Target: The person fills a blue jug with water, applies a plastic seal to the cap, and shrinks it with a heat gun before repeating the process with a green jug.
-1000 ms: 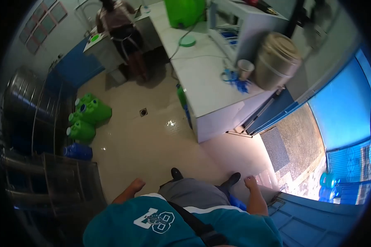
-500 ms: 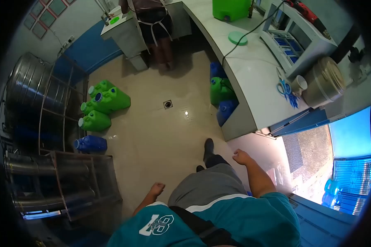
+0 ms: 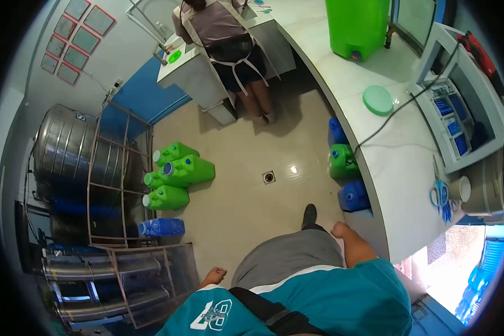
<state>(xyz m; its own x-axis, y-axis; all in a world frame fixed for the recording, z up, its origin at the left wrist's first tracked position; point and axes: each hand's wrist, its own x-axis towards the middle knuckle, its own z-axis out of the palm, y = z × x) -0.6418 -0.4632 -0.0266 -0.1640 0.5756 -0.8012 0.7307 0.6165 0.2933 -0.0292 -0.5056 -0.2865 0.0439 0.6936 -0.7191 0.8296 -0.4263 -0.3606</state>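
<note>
My left hand [image 3: 214, 275] hangs low beside my grey shorts [image 3: 288, 257], its fingers loosely curled with nothing seen in them. On the other side, my right hand [image 3: 340, 230] is also curled, near the end of the long white counter [image 3: 395, 185]; no object shows in it. Neither hand touches anything. Under the counter's edge, nearest my right hand, sit a blue jug [image 3: 353, 195] and a green jug [image 3: 343, 161]. Across the floor to the left stand several green jugs [image 3: 189, 169] and a blue jug [image 3: 162, 227] lying on its side.
A person [image 3: 229, 50] in an apron stands at the far sink counter. Metal racks [image 3: 112, 190] and a steel tank [image 3: 67, 145] line the left. On the counter are a green container [image 3: 357, 25], a mint lid [image 3: 378, 100] and scissors [image 3: 439, 193]. The floor has a drain [image 3: 269, 177].
I have moved forward, and my view has tilted up and turned. The counter now lies closer to my right hand, and more of the other person shows. Both hands remain curled.
</note>
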